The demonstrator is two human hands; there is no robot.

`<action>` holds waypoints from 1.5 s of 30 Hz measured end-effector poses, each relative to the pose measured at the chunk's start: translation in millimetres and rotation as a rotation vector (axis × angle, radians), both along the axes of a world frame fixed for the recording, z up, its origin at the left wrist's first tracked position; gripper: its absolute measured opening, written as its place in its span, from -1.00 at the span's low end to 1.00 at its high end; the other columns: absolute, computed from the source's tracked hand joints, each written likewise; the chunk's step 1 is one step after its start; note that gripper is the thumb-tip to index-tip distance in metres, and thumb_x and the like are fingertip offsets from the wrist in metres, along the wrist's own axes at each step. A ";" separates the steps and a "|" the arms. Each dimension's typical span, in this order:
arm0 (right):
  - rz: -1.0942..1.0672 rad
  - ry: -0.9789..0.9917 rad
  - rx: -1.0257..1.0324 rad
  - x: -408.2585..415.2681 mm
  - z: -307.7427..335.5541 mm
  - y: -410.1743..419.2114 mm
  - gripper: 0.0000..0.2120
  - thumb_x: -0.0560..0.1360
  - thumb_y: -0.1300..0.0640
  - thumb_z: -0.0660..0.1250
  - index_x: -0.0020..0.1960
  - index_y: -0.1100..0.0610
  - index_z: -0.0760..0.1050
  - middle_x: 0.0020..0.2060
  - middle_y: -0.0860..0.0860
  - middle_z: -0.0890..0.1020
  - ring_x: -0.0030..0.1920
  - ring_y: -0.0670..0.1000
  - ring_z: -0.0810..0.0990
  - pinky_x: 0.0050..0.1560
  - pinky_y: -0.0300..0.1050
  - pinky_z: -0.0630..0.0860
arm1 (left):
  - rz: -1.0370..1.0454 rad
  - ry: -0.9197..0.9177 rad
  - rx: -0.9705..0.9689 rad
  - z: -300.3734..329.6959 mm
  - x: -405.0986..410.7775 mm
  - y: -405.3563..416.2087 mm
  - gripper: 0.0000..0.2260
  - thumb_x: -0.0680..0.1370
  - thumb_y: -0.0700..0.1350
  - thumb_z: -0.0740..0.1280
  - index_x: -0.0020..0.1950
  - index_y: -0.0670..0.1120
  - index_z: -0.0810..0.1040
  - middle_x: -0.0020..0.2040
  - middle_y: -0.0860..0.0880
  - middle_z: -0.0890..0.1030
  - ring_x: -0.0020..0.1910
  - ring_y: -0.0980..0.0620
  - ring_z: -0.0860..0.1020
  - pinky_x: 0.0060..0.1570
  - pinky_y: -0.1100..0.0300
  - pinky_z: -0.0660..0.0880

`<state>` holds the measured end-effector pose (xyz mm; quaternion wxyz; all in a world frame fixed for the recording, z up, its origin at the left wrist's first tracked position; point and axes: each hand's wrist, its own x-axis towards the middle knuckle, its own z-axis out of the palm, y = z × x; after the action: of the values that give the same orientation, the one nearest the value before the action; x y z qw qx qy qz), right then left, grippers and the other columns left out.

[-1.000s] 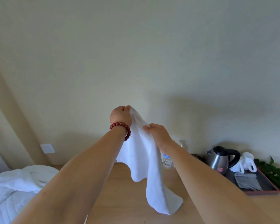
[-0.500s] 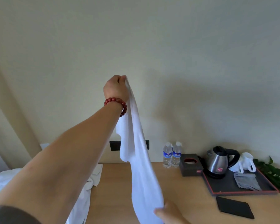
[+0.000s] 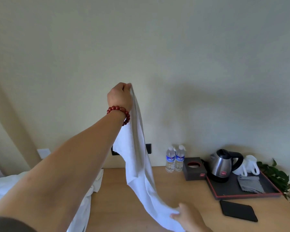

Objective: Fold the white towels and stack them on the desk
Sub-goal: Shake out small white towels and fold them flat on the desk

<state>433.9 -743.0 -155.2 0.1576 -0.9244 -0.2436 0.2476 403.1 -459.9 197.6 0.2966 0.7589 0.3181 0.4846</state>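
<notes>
One towel held up to open it
The left hand pinched the white towel up high; the right hand gripped its bottom to pull it straight.

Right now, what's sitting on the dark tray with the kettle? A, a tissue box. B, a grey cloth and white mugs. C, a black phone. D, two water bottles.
B: the grey cloth and the white mugs share the tray with the kettle.
</notes>
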 end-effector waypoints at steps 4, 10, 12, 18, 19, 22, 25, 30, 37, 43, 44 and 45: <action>0.043 0.129 0.336 18.9 68.4 22.8 -0.54 0.31 -0.29 0.52 -0.17 -0.03 0.34 -0.20 -0.15 0.38 -0.23 -0.13 0.38 -0.27 -0.26 0.31 | -0.055 0.057 -0.005 -10.5 1.5 -4.6 -0.71 0.66 -0.01 0.21 -0.24 -0.06 0.45 -0.37 0.08 0.45 -0.33 0.08 0.40 -0.34 0.21 0.27; -0.177 0.265 0.901 52.3 157.4 63.3 -0.45 0.33 -0.18 0.25 -0.04 0.33 0.35 -0.18 0.01 0.37 -0.14 -0.04 0.33 -0.11 -0.03 0.33 | -0.155 0.114 -0.013 -22.9 4.3 -13.9 -0.74 0.66 0.02 0.21 -0.11 -0.08 0.57 -0.30 0.08 0.53 -0.29 0.16 0.46 -0.34 0.31 0.31; -0.209 0.280 0.989 53.4 189.4 71.9 -0.74 0.32 -0.01 0.20 -0.15 0.18 0.32 -0.22 0.04 0.33 -0.18 -0.01 0.28 -0.18 -0.06 0.24 | -0.188 0.122 -0.020 -24.5 4.7 -17.6 -0.73 0.66 0.03 0.22 -0.10 -0.09 0.58 -0.30 0.07 0.54 -0.29 0.12 0.47 -0.32 0.27 0.34; -0.152 0.291 1.106 53.7 236.2 89.1 -0.72 0.22 0.13 0.14 -0.13 0.27 0.29 -0.21 0.07 0.28 -0.19 0.06 0.21 -0.18 -0.06 0.18 | -0.235 0.153 -0.030 -31.9 2.2 -21.5 -0.73 0.66 0.04 0.23 -0.14 -0.06 0.57 -0.32 0.07 0.53 -0.30 0.11 0.48 -0.31 0.24 0.36; -0.142 0.289 1.109 52.8 242.4 91.2 -0.72 0.21 0.14 0.13 -0.13 0.26 0.30 -0.21 0.06 0.27 -0.19 0.06 0.19 -0.24 -0.07 0.15 | -0.236 0.159 -0.037 -33.7 1.6 -21.1 -0.73 0.66 0.04 0.23 -0.13 -0.06 0.57 -0.31 0.07 0.53 -0.29 0.10 0.48 -0.31 0.24 0.37; -0.091 0.222 1.081 52.3 256.3 94.3 -0.75 0.21 0.14 0.10 -0.14 0.17 0.35 -0.24 0.09 0.26 -0.25 0.04 0.20 -0.32 -0.08 0.12 | -0.242 0.179 -0.052 -39.0 0.0 -19.7 -0.72 0.65 0.05 0.23 -0.11 -0.07 0.59 -0.31 0.06 0.54 -0.29 0.09 0.48 -0.31 0.23 0.37; -0.062 0.178 1.004 51.0 266.6 95.5 -0.72 0.23 0.09 0.09 -0.11 0.16 0.38 -0.32 -0.02 0.31 -0.33 -0.02 0.22 -0.33 -0.12 0.16 | -0.255 0.192 -0.058 -43.7 -1.9 -19.5 -0.72 0.65 0.04 0.24 -0.09 -0.09 0.61 -0.30 0.05 0.55 -0.28 0.08 0.48 -0.28 0.21 0.40; 0.003 0.115 0.806 55.0 276.2 101.9 -0.86 0.46 0.16 0.13 -0.05 0.07 0.44 -0.21 -0.06 0.43 -0.25 -0.05 0.36 -0.26 -0.15 0.28 | -0.277 0.246 -0.077 -53.6 -3.0 -18.1 -0.70 0.65 0.05 0.24 -0.10 -0.12 0.61 -0.31 0.04 0.53 -0.30 0.06 0.46 -0.29 0.19 0.38; 0.190 0.030 0.840 57.9 282.5 110.9 -0.68 0.45 0.39 0.29 -0.02 -0.03 0.46 -0.11 -0.03 0.45 -0.19 0.00 0.41 -0.25 -0.16 0.35 | -0.392 0.298 -0.176 -71.1 -2.1 -21.4 -0.71 0.65 0.05 0.26 -0.07 -0.12 0.63 -0.32 0.02 0.51 -0.34 0.05 0.42 -0.29 0.20 0.38; 0.135 0.164 0.916 62.0 276.0 106.1 -0.70 0.37 0.36 0.53 -0.08 0.05 0.53 -0.25 -0.01 0.51 -0.25 -0.03 0.47 -0.19 -0.18 0.42 | -0.564 0.181 -0.407 -86.1 -5.9 -19.7 -0.73 0.65 -0.01 0.28 -0.14 -0.13 0.61 -0.23 -0.04 0.57 -0.24 0.02 0.48 -0.12 0.10 0.46; 0.129 0.200 0.933 62.3 274.0 105.4 -0.71 0.37 0.39 0.52 -0.09 0.07 0.55 -0.26 -0.01 0.53 -0.25 -0.04 0.50 -0.19 -0.20 0.46 | -0.595 0.170 -0.435 -89.1 -7.4 -20.1 -0.73 0.65 -0.03 0.27 -0.14 -0.14 0.60 -0.22 -0.05 0.57 -0.22 0.01 0.49 -0.10 0.09 0.45; 0.132 0.233 0.947 62.3 272.2 104.3 -0.72 0.38 0.42 0.50 -0.09 0.09 0.56 -0.25 0.01 0.56 -0.24 -0.04 0.54 -0.17 -0.22 0.50 | -0.622 0.147 -0.465 -92.2 -8.7 -20.6 -0.74 0.66 -0.05 0.25 -0.14 -0.15 0.58 -0.21 -0.07 0.55 -0.20 -0.01 0.47 -0.09 0.09 0.43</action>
<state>496.2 -638.7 116.9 0.5707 -0.6998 -0.3684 0.2209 394.4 -480.5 105.4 0.5697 0.7644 0.1944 0.2311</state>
